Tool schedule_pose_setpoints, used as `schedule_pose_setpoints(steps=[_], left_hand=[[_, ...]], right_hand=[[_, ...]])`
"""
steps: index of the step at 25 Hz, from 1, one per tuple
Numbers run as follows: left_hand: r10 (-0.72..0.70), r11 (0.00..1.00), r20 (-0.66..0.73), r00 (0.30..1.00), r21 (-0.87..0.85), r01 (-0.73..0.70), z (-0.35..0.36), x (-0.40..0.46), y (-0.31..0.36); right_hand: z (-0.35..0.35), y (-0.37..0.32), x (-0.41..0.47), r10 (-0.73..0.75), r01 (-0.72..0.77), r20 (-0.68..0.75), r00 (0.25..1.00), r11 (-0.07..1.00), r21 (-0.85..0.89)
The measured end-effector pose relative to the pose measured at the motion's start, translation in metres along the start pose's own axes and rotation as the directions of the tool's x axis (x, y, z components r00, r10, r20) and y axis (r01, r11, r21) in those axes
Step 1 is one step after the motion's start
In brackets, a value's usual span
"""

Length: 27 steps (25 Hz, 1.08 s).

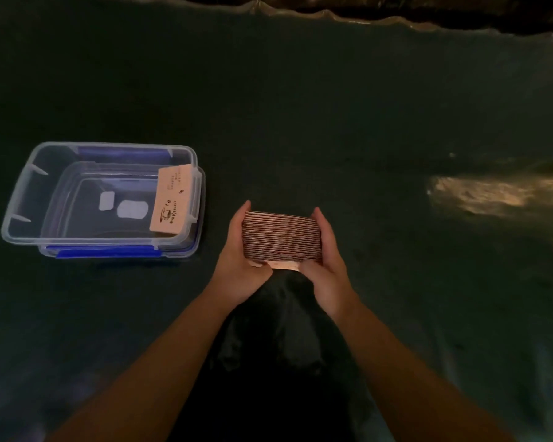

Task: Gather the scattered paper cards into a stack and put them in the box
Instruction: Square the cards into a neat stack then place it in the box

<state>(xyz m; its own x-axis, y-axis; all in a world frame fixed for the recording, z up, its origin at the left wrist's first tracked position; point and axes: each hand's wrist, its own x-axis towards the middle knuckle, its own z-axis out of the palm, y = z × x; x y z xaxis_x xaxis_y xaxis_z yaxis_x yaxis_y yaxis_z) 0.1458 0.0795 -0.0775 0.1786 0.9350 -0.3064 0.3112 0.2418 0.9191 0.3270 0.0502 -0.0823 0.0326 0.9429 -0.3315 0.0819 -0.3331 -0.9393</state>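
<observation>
A thick stack of paper cards (281,236) is held edge-up between both hands over the dark table, right of centre. My left hand (237,260) clasps its left end and my right hand (328,266) clasps its right end. A clear plastic box (20,202) with blue clips sits open at the left. Inside it, one tan card (171,199) printed with a coffee cup leans against the right wall.
The dark green table cover (300,122) spreads all around, wrinkled along the far edge. A bright patch of reflected light (492,194) lies at the right. My dark-clothed lap (275,346) shows between the forearms at the near edge.
</observation>
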Motion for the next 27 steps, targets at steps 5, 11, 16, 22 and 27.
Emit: schedule_pose_setpoints(steps=[5, 11, 16, 22, 27], left_hand=[[-0.167, 0.960, -0.250, 0.954, -0.264, 0.099, 0.018, 0.004, 0.008], [-0.189, 0.950, -0.366, 0.911, -0.302, 0.076, 0.023, 0.016, 0.018], [-0.378, 0.862, -0.389, 0.840, -0.478, 0.166, 0.022, 0.024, 0.029], [-0.313, 0.874, -0.381, 0.870, -0.473, 0.107, 0.022, 0.028, 0.024], [-0.276, 0.880, -0.393, 0.877, -0.471, 0.066, 0.024, 0.031, 0.018]], right_hand=[[0.024, 0.000, 0.005, -0.018, 0.020, -0.325, 0.946, 1.000, 0.004], [0.024, 0.000, 0.016, -0.009, 0.054, -0.393, 0.919, 0.993, 0.105], [0.027, -0.004, 0.020, 0.061, 0.000, -0.446, 0.893, 0.991, 0.134], [0.024, 0.002, 0.023, -0.012, 0.059, -0.395, 0.919, 0.992, 0.107], [0.014, 0.004, 0.026, -0.135, 0.101, -0.345, 0.929, 0.988, -0.112]])
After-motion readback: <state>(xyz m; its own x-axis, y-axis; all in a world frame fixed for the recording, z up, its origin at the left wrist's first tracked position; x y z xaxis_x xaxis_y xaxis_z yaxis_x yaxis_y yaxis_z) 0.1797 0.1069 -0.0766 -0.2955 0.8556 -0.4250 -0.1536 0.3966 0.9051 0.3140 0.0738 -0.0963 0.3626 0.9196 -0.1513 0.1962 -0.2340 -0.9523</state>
